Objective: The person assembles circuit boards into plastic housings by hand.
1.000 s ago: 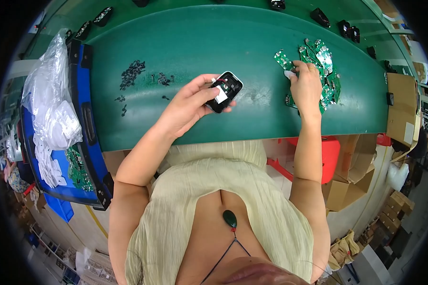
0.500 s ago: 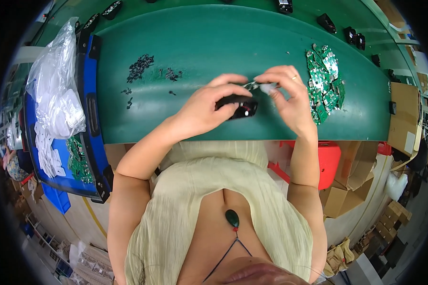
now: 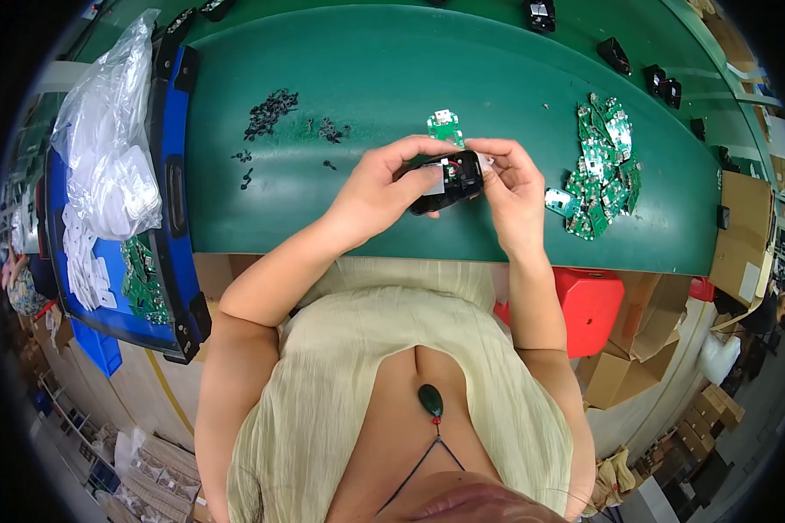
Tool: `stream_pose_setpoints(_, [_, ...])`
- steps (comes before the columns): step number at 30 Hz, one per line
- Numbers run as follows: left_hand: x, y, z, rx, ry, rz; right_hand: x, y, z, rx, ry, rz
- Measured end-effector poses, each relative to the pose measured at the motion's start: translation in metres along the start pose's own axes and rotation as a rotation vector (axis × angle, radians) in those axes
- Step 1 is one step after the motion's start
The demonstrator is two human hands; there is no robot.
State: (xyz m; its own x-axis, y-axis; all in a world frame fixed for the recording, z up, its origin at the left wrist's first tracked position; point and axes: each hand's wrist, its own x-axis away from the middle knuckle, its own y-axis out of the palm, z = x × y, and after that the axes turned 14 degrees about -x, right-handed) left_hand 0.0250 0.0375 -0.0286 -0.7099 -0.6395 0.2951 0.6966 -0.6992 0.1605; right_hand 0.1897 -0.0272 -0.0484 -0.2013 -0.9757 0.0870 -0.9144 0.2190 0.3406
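My left hand (image 3: 379, 187) grips a small black plastic housing (image 3: 447, 181), open side up, with a white patch and red wire inside. My right hand (image 3: 513, 192) pinches its right end, fingertips at the rim. A small green circuit board (image 3: 445, 126) sticks up just behind the housing, touching the fingers; whether a hand holds it I cannot tell. Both hands hover over the green bench mat (image 3: 366, 78).
A heap of green circuit boards (image 3: 602, 170) lies right of the hands. Small black parts (image 3: 270, 112) are scattered to the left. A blue bin (image 3: 170, 192) with clear bags (image 3: 105, 139) stands at the far left. Black housings (image 3: 615, 54) line the far edge.
My right hand left the circuit board heap, came to the housing and now holds its right end. The housing is turned open side up again, with a green board behind it.
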Motion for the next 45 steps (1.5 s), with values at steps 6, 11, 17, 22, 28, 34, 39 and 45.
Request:
stream_pose_setpoints(6, [0.006,0.004,0.005,-0.238,0.093,0.079,-0.002,0.006,0.006,-0.214,-0.036,0.045])
stream_pose_setpoints(11, [0.003,0.000,-0.003,-0.395,0.122,0.249,0.001,0.000,-0.009,-0.138,-0.239,0.207])
stream_pose_setpoints(17, [-0.001,0.002,-0.008,-0.407,0.195,0.424,0.022,0.024,-0.026,-0.021,-0.280,-0.050])
stream_pose_setpoints(22, [-0.001,0.000,-0.012,-0.504,0.135,0.340,0.019,0.033,-0.026,-0.061,-0.224,-0.037])
stream_pose_setpoints(28, [0.001,0.002,-0.007,-0.495,0.117,0.351,0.016,0.030,-0.022,-0.086,-0.216,-0.013])
stream_pose_setpoints(34, [0.000,0.001,-0.009,-0.493,0.124,0.365,0.017,0.029,-0.022,-0.070,-0.229,-0.012])
stream_pose_setpoints(39, [-0.003,0.002,-0.016,-0.607,0.210,0.411,0.016,0.029,-0.020,-0.061,-0.235,-0.026])
stream_pose_setpoints(45, [-0.002,0.002,-0.016,-0.599,0.195,0.419,0.016,0.025,-0.018,-0.066,-0.228,-0.018])
